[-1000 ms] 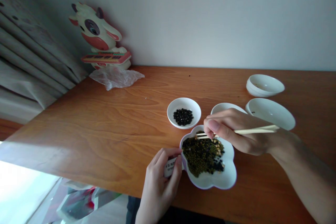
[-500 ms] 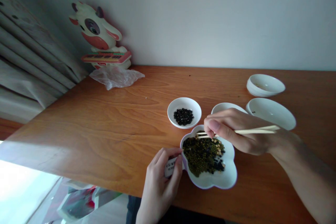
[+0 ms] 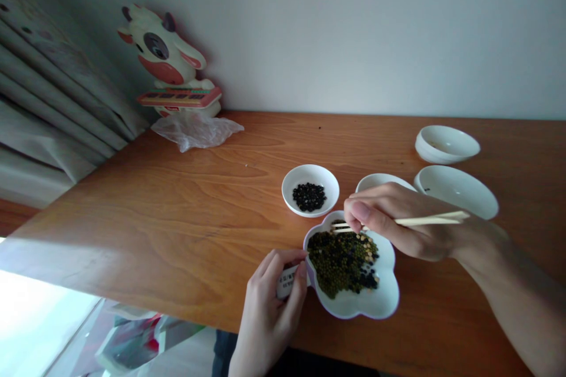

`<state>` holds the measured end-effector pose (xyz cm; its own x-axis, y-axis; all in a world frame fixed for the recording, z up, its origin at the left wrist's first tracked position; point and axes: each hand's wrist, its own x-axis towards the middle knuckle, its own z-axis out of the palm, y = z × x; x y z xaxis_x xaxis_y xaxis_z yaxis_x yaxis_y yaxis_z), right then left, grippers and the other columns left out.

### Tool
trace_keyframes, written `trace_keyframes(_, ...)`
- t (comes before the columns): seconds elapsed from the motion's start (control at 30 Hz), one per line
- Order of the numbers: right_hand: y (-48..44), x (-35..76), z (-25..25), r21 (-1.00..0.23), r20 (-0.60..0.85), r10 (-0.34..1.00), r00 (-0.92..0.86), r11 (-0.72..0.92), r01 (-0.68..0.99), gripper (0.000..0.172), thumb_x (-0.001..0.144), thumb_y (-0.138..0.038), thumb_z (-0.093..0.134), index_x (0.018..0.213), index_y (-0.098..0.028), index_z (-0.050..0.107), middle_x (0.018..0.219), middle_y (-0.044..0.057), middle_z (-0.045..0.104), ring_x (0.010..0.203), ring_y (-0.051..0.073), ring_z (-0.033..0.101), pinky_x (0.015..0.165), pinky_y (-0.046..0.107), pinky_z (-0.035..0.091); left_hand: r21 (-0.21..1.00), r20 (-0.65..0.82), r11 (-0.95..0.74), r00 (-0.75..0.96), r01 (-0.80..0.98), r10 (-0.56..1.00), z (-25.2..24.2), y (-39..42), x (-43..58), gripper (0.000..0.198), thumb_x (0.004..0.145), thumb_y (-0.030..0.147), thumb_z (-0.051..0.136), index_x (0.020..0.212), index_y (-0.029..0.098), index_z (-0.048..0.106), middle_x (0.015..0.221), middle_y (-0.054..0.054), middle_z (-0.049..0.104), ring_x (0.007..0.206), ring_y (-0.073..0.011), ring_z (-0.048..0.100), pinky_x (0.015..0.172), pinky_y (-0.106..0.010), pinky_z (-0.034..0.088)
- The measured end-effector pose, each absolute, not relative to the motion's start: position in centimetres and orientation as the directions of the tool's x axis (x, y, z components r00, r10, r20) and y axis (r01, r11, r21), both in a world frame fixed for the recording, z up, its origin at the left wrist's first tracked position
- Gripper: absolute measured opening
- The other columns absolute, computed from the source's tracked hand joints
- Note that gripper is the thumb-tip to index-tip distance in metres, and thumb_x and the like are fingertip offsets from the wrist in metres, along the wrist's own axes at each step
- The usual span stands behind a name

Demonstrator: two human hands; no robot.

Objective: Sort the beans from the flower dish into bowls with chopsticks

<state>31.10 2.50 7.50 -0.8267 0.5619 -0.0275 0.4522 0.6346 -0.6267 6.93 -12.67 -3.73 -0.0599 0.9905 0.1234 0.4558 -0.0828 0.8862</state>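
At the far left of the work, a white printed card (image 3: 286,281) is gripped in the closed left hand (image 3: 269,311), which rests against the rim of a white flower-shaped dish (image 3: 375,312) (the print is too small to read). A heap of mixed green, black and pale beans (image 3: 340,262) lies in that dish, with a small round bowl (image 3: 309,169) of black beans (image 3: 309,197) just behind it. Wooden chopsticks (image 3: 424,221) are pinched in the closed right hand (image 3: 398,221), tips over the heap by the far rim. Their position has barely changed in the last second. Further right stand a partly hidden white bowl (image 3: 380,179) and two more white bowls (image 3: 457,194) (image 3: 446,153).
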Motion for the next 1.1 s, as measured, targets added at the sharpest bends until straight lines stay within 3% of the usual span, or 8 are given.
trace_keyframes(0.57,2.4,31.2,7.9,-0.600,-0.053,0.579,-0.814,0.633,0.489,0.052,0.115,-0.051,0.032,0.083,-0.020,0.059,0.073,0.001,0.061,0.065,0.016,0.052,0.065,0.034,0.032,0.881,0.138,-0.092,-0.066,0.464,0.988,-3.7,-12.7,6.9,0.017,0.107,0.028,0.060,0.119,0.026,0.071,0.108,-0.004,0.077,0.096,-0.0208,0.074,0.084,-0.029,0.058)
trace_keyframes(0.93,2.0,30.4,8.7,-0.521,-0.064,0.524,-0.849,0.708,0.476,0.047,0.116,-0.046,0.034,0.083,-0.021,0.058,0.079,0.000,0.066,0.069,0.016,0.054,0.068,0.034,0.032,0.888,0.122,-0.081,-0.064,0.452,0.990,-3.6,-12.8,6.9,0.016,0.108,0.030,0.060,0.119,0.027,0.070,0.107,-0.003,0.077,0.096,-0.0198,0.074,0.085,-0.029,0.057)
trace_keyframes(1.1,1.6,30.1,8.5,-0.411,-0.041,0.577,-0.815,0.734,0.540,0.043,0.116,-0.047,0.035,0.092,-0.023,0.060,0.072,-0.001,0.063,0.063,0.016,0.051,0.063,0.036,0.025,0.890,0.118,-0.078,-0.061,0.449,0.991,-3.8,-12.7,6.9,0.016,0.109,0.031,0.059,0.120,0.027,0.070,0.110,-0.002,0.077,0.098,-0.0189,0.073,0.087,-0.029,0.056)
